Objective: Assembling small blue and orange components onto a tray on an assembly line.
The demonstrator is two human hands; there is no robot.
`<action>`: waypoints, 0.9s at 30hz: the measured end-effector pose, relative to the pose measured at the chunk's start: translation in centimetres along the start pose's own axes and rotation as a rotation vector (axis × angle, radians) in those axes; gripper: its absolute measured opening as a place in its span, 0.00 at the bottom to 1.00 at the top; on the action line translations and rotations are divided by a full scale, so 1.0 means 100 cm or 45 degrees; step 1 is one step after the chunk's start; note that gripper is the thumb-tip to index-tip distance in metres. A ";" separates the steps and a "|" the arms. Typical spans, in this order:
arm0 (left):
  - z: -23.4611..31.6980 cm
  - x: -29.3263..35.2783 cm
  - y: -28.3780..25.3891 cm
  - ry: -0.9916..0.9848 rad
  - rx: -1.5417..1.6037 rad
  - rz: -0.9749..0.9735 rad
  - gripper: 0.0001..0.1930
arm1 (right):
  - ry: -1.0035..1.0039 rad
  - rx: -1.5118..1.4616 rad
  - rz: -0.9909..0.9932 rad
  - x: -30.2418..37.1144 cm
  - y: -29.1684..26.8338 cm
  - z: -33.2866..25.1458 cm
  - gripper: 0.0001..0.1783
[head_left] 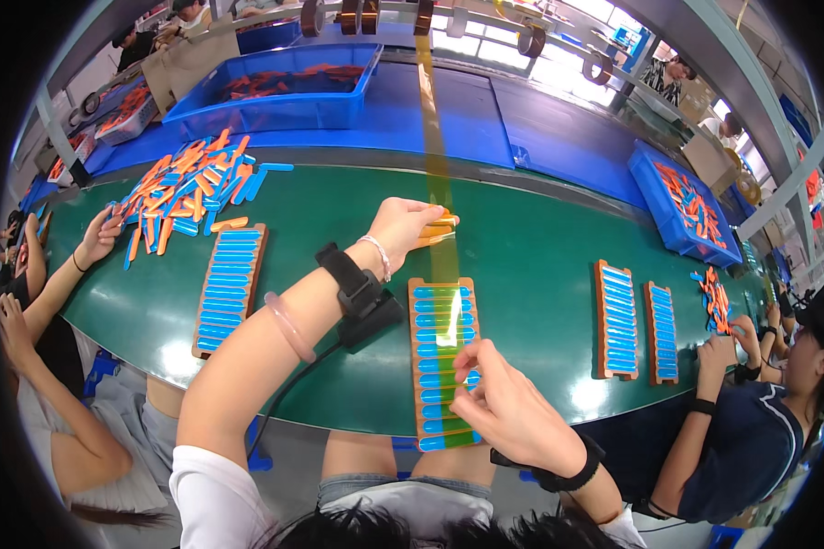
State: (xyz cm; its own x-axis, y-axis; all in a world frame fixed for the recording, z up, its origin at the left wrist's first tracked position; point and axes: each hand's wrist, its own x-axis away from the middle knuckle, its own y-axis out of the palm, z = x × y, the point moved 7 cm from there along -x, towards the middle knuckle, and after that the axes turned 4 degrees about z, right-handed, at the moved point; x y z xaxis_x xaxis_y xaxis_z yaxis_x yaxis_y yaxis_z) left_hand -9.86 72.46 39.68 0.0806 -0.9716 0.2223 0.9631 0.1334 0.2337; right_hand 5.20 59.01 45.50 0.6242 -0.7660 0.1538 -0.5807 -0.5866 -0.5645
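- While the amber tape comes down from a roll overhead, the left hand has bent fingers at it; whether they grip, I cannot tell.
- The tape lies lengthwise over the brown rack of blue pieces, on the green desk between other racks.
- The right hand is over the rack's right edge, fingers curled; I cannot tell whether they pinch tape.

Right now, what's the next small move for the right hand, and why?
Probably smooth the amber tape along the brown tray: it overlies the blue pieces, the right hand is near its edge, and the left hand is at the tape beyond the tray's far end.
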 end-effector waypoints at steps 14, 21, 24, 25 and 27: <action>-0.002 0.006 0.000 0.213 -0.177 0.077 0.12 | -0.022 0.223 0.205 -0.079 -0.018 0.004 0.16; -0.010 0.010 -0.005 0.239 -0.302 0.212 0.10 | -0.004 0.321 0.356 -0.122 -0.029 0.007 0.13; -0.003 0.011 -0.004 0.230 -0.471 0.150 0.13 | 0.007 0.309 0.363 -0.124 -0.031 0.009 0.14; 0.003 0.014 -0.001 0.246 -0.644 0.100 0.17 | 0.043 0.290 0.353 -0.123 -0.032 0.012 0.14; 0.009 0.018 0.002 0.460 -1.052 0.252 0.24 | 0.003 0.390 0.415 -0.113 -0.043 0.013 0.15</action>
State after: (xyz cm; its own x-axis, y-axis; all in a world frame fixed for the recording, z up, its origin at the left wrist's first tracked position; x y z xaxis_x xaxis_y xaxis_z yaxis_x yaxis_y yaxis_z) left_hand -9.75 70.90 40.94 0.2051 -0.9663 -0.1553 0.7892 0.2572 -0.5577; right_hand 1.30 70.51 45.10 0.4329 -0.8987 -0.0700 -0.5650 -0.2100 -0.7979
